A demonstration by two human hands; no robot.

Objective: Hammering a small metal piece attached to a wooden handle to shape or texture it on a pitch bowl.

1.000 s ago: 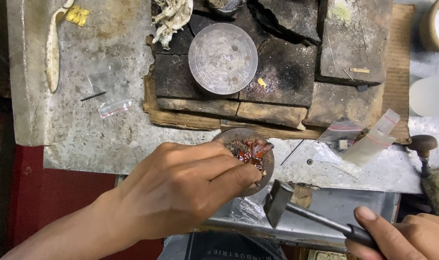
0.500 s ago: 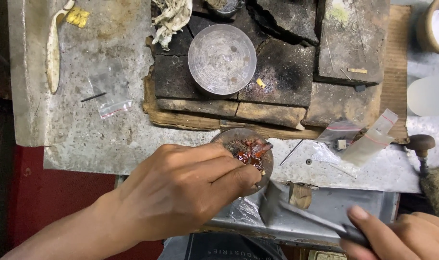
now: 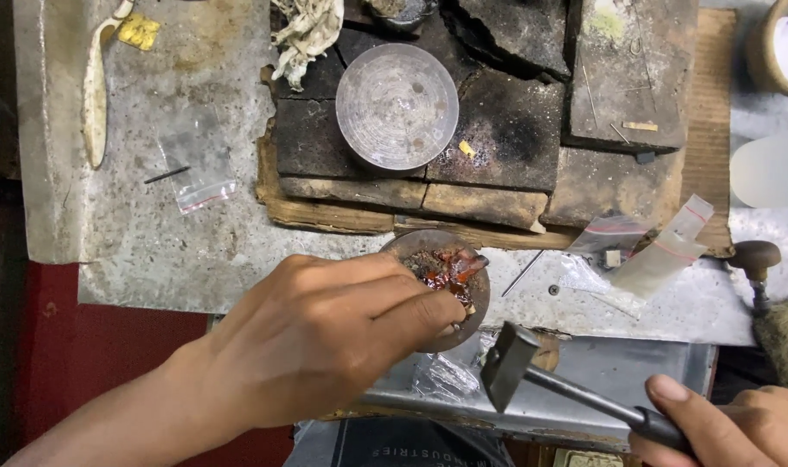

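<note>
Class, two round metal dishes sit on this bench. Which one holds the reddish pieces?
The small dish under the left hand, at the bench's near edge. The larger round dish on the dark blocks holds none.

Bare left hand (image 3: 325, 342), bare forearm (no sleeve), bare right hand (image 3: 740, 428)

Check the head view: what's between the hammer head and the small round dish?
Only a crumpled clear plastic bag between hammer head and dish, head view.

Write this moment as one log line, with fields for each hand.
left hand: steadies small dish of red pieces | right hand: grips hammer, head beside dish | bench: grey, worn
</note>
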